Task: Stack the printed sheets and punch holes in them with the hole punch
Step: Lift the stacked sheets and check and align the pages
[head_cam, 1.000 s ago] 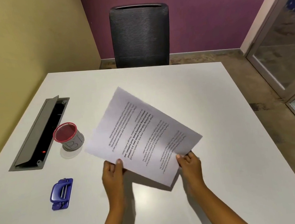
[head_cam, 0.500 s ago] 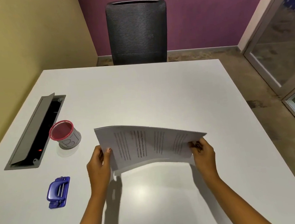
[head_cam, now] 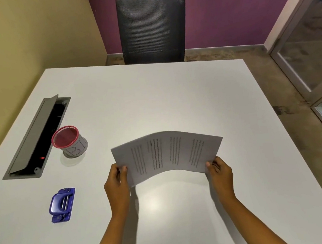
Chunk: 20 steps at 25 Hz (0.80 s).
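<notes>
Two hands pinch the printed sheets at their short ends: the left hand has its thumb on top of the paper and its fingers curled under the left end, and the right hand clamps the right end the same way, thumb on the printed face. Both sets of fingers are closed tight on the paper. Between the hands the sheets bow upward in an arch, lifted clear of the white table, with their shadow falling on the tabletop beneath; lines of text run across the upper face. How many sheets are in the bundle cannot be told. The paper hangs over the middle of the table, nearer the front edge than the far one. Toward the left edge and well apart from the left hand, the blue hole punch lies flat. Farther back on that side stands a mesh cup with a red rim, just beside an open cable hatch set into the tabletop. A dark mesh chair stands at the far edge.
</notes>
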Each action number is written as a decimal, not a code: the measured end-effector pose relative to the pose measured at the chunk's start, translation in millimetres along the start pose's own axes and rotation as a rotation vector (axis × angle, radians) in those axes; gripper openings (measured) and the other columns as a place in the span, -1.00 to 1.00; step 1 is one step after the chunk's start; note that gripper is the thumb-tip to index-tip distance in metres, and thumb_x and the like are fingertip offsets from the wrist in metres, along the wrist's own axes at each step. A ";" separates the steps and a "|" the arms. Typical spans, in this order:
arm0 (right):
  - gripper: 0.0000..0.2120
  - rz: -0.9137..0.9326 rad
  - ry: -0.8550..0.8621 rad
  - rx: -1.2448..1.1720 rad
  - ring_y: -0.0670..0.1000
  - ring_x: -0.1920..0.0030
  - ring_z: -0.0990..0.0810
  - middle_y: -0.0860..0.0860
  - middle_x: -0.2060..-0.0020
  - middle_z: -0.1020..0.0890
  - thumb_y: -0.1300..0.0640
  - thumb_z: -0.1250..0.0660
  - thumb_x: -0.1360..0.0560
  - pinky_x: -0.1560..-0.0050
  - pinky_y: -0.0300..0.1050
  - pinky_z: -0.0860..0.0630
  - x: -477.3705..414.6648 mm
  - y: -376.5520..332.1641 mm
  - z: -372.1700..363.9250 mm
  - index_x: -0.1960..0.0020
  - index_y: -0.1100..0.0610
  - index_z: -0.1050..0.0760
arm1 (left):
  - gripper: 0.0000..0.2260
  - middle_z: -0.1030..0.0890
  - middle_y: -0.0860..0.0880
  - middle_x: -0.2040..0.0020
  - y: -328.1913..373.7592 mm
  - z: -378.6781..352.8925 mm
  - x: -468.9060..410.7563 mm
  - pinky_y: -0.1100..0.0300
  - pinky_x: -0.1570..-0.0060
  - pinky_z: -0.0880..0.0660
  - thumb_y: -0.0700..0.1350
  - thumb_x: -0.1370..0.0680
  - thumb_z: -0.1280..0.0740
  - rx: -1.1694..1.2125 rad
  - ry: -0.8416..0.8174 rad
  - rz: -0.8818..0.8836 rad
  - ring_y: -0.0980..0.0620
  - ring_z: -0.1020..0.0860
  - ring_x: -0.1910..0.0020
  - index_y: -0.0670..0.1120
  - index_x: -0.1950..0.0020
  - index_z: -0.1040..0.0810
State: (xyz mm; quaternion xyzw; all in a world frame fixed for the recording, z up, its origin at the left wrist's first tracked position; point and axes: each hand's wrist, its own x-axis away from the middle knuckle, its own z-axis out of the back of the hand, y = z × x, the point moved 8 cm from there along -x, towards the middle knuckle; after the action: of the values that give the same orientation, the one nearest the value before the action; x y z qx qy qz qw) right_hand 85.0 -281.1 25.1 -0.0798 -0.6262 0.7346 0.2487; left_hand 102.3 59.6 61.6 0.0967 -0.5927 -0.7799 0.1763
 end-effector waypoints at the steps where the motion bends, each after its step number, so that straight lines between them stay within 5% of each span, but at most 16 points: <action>1: -0.88 0.012 0.006 0.002 -0.26 0.18 -0.59 -0.05 0.16 -0.65 0.27 -0.28 -0.57 0.18 -0.54 -0.44 -0.3 -1.6 0.6 0.10 0.13 -0.54 | -0.79 -0.59 0.13 0.15 2.3 0.4 -0.3 0.48 0.33 -0.42 -0.14 -0.63 -0.22 0.000 0.005 -0.010 0.29 -0.51 0.22 0.12 0.15 -0.45; 9: -0.79 -0.026 0.004 -0.032 -0.22 0.15 -0.60 -0.11 0.16 -0.66 0.29 -0.29 -0.55 0.15 -0.53 -0.48 3.9 3.9 4.7 0.12 0.00 -0.56 | -0.76 -0.58 0.18 0.15 -5.6 -0.9 -3.3 0.24 0.21 -0.43 -0.17 -0.62 -0.24 -0.012 0.003 0.046 0.17 -0.51 0.19 0.20 0.10 -0.46; 13: -0.89 -0.002 -0.018 0.012 -0.26 0.19 -0.59 -0.05 0.16 -0.66 0.30 -0.28 -0.55 0.15 -0.52 -0.46 1.0 1.3 6.1 0.07 0.17 -0.57 | -0.66 -0.57 0.24 0.15 -6.4 -0.7 -3.1 0.32 0.23 -0.41 -0.19 -0.62 -0.22 -0.018 0.008 0.060 0.25 -0.52 0.19 0.29 0.14 -0.44; 16: -0.91 -0.037 -0.001 0.025 -0.14 0.16 -0.59 -0.02 0.17 -0.65 0.30 -0.28 -0.55 0.14 -0.43 -0.47 1.7 7.0 6.0 0.07 0.20 -0.56 | -0.74 -0.57 0.20 0.15 -9.8 -3.3 -1.8 0.38 0.26 -0.41 -0.23 -0.62 -0.21 -0.027 0.006 0.068 0.19 -0.51 0.19 0.15 0.08 -0.48; 20: -0.90 -0.069 0.023 0.010 -0.24 0.19 -0.59 -0.03 0.16 -0.66 0.29 -0.28 -0.54 0.15 -0.46 -0.47 -0.5 10.3 5.9 0.07 0.18 -0.57 | -0.86 -0.59 0.12 0.16 -12.1 -3.8 -5.2 0.52 0.31 -0.37 -0.24 -0.61 -0.21 -0.048 0.023 0.057 0.19 -0.51 0.22 -0.03 0.05 -0.50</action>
State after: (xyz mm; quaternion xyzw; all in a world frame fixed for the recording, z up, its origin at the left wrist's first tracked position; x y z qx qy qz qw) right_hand 80.1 -287.5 16.3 -0.0652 -0.6219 0.7278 0.2816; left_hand 106.5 61.2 48.6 0.0846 -0.5743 -0.7874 0.2077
